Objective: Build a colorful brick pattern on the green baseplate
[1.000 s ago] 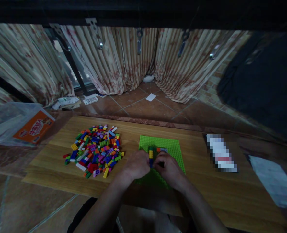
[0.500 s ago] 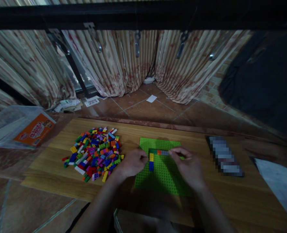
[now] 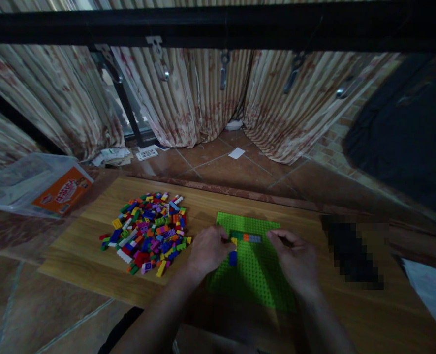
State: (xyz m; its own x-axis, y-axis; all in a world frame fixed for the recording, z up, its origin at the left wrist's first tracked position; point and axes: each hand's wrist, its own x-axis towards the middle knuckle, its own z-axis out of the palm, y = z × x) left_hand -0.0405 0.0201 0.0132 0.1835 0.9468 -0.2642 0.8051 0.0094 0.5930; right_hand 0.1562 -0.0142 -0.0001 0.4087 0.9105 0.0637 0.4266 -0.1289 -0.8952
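A green baseplate (image 3: 257, 275) lies on a wooden board (image 3: 92, 246). On it stand a yellow brick, a blue brick (image 3: 233, 258) and an orange and grey row (image 3: 252, 238). My left hand (image 3: 208, 248) rests at the plate's left edge, its fingers curled at the yellow brick. My right hand (image 3: 295, 255) sits on the plate's right side, fingers pinched together beside the grey brick; what they hold, if anything, is too small to see. A heap of several loose coloured bricks (image 3: 147, 231) lies to the left of my left hand.
A clear plastic bag with an orange label (image 3: 61, 191) lies at the far left. A dark blurred object (image 3: 354, 255) sits right of the plate, a white sheet (image 3: 432, 290) beyond it. Striped curtains (image 3: 203, 98) and tiled floor (image 3: 240, 172) are behind the board.
My hands have parted from the middle of the plate: the right one moved to the right, the left one stayed by the yellow brick. The camera view shifted slightly.
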